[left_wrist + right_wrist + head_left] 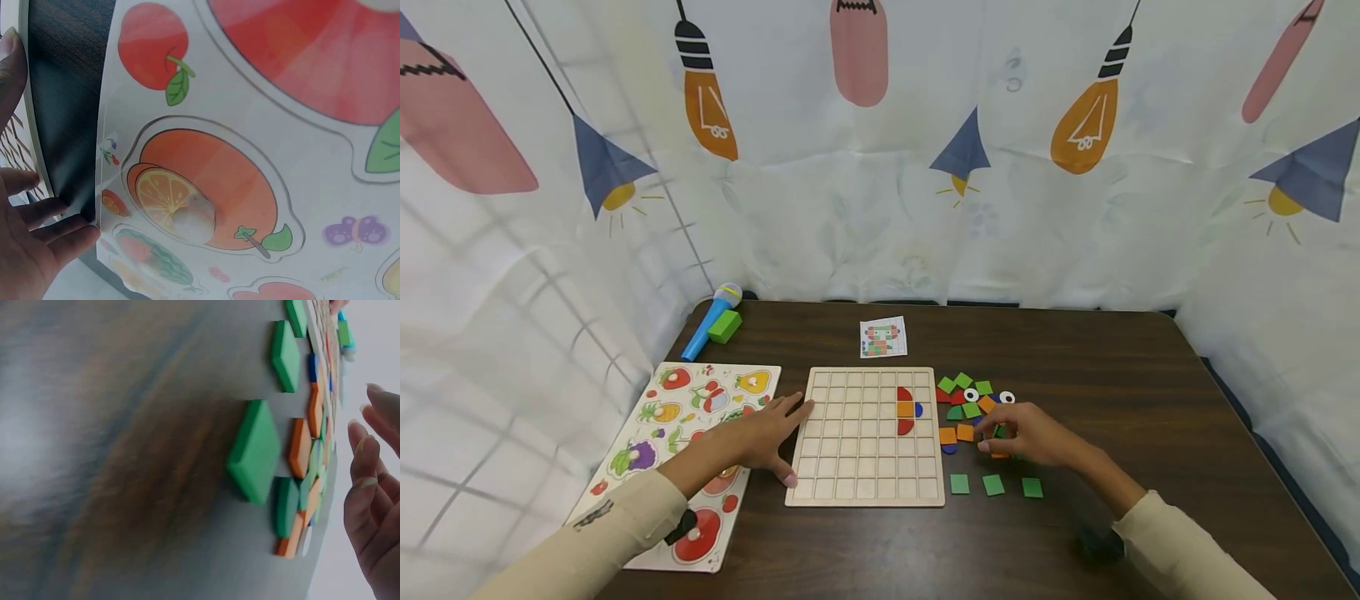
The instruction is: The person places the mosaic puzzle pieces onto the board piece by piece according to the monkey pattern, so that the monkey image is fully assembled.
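A wooden grid board (850, 450) lies flat before me. On its right side sit an orange square (906, 409), two red pieces (904, 393) above and below it, and a blue piece (918, 410) to its right. My left hand (763, 437) spreads its fingers and thumb along the board's left edge. Over the pile of small coloured tiles (947, 385) to the right hovers my right hand (1033, 433), fingers bent and thumb apart, holding nothing visible. It hides part of the pile. Three green squares (994, 485) lie in a row nearer to me.
A fruit puzzle board (771, 372) lies on the left, partly under my left forearm. Behind it are a toy microphone (703, 330) and a green block (725, 327). A small pattern card (883, 337) lies beyond the grid board. Printed curtains (880, 233) hang around the table.
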Demonstrator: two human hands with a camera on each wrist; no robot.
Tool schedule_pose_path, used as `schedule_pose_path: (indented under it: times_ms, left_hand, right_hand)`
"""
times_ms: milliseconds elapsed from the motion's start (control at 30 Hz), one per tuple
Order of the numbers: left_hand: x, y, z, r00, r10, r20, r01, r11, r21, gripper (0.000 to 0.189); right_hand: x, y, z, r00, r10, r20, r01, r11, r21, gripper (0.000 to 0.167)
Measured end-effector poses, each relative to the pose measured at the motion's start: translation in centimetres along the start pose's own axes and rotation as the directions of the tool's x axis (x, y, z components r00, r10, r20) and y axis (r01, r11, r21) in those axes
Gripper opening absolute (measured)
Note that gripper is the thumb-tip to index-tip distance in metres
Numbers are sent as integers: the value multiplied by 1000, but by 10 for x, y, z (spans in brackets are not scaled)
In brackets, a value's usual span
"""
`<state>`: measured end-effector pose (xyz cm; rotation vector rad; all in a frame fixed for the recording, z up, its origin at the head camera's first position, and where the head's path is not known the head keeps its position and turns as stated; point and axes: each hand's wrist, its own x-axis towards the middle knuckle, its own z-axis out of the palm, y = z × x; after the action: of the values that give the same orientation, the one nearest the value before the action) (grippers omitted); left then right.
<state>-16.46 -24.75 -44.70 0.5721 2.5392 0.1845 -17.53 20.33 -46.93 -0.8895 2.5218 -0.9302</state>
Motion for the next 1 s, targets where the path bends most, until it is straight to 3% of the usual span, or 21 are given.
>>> schedule_pose_path:
  times_ms: [367, 733, 1000]
  left_hand:
    - [-2, 0, -1, 1000, -3, 1, 3, 1000, -18, 121]
    - [-2, 0, -1, 1000, -2, 0, 2, 1000, -14, 120]
    - [-2, 2, -2, 1000, 1, -1, -1, 1000, -16, 119]
  right_hand:
    - [-24, 6, 5, 985, -89, 148, 81, 995, 56, 29]
    - [-28, 4, 20, 989, 26, 147, -14, 997, -79, 24]
    - [-28, 4, 21, 982, 30, 186, -13, 996, -91, 28]
